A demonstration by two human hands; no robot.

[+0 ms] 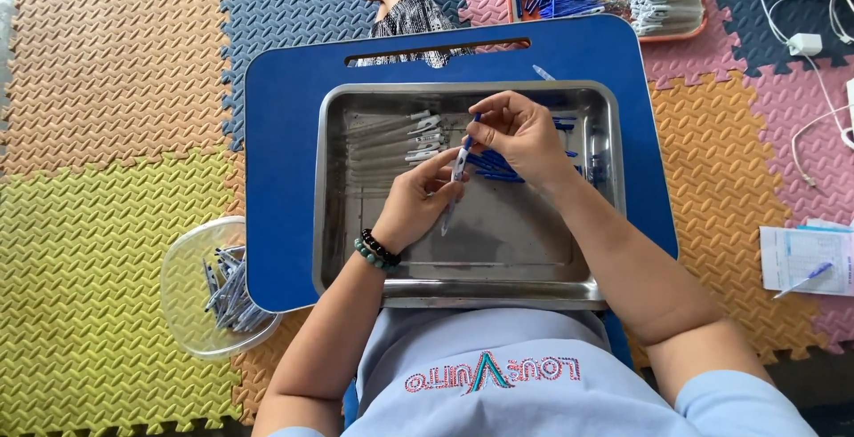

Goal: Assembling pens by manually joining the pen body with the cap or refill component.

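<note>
Steel tray (pixel 356 250) — hands (pixel 520 135) pinching pen (pixel 458 170)

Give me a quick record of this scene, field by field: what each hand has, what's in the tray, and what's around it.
left hand: grips a pen by its barrel
right hand: fingers pinch the pen's upper end
metal tray: clear pen barrels on the left, blue parts under the right hand
blue lap board: under the tray
clear bowl: holds finished pens, left of board
floor: coloured foam mats
</note>
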